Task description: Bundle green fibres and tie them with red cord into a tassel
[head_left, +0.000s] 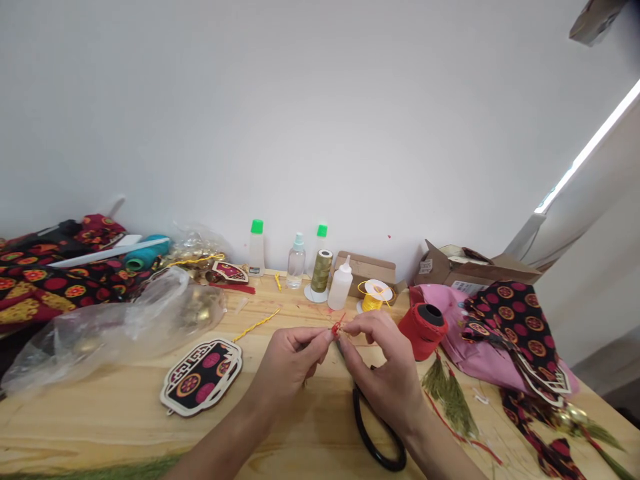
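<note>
My left hand (pixel 295 359) and my right hand (pixel 387 365) meet above the middle of the table. Thumb and forefinger of each pinch a small red cord (pixel 337 329), which looks knotted; a loose end sticks up between the fingertips. Finer detail there is too small to make out. Under my right hand lie black-handled scissors (pixel 358 412), partly covered by it. To the left of my left hand rests a flat ornament (pixel 204 377) with a pale cut-out frame and patterned black fabric. A twisted yellow cord (pixel 256 325) runs from its top.
A red thread cone (pixel 421 333) and green tassels (pixel 453 400) are at right, near pink cloth (pixel 463 340). Along the wall stand a white squeeze bottle (pixel 341 285), an olive thread spool (pixel 321 272) and a yellow cord spool (pixel 372 301). A plastic bag (pixel 120 327) lies left.
</note>
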{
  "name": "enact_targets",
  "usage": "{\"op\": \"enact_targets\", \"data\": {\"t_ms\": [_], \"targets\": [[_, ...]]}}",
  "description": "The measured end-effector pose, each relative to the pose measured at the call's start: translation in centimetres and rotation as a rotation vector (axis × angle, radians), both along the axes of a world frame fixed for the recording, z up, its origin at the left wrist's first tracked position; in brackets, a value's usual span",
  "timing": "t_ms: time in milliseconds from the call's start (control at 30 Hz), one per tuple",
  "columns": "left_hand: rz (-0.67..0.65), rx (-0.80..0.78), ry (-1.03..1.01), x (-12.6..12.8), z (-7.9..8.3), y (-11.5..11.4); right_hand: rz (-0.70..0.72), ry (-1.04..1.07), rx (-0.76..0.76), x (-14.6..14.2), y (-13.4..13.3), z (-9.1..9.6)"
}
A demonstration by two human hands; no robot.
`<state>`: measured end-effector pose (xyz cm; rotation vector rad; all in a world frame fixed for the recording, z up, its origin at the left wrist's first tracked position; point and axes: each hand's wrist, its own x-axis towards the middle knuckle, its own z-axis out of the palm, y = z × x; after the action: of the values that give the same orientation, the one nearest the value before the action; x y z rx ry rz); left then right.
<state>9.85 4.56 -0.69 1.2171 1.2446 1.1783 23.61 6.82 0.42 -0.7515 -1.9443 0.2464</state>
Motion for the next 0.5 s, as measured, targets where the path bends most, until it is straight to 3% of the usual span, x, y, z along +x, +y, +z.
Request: {"op": "enact_targets", "data": {"t_ms": [200,500], "targets": [[0.034,0.214,0.158,0.15,-0.31,-0.03,-0.079,-0.219,0.265,0.20,0.14,0.07],[0.043,0.297,0.235,0.18,-0.37,-0.14,-0.098,-0.417,0.302,0.21,-0.02,0.08]]}}
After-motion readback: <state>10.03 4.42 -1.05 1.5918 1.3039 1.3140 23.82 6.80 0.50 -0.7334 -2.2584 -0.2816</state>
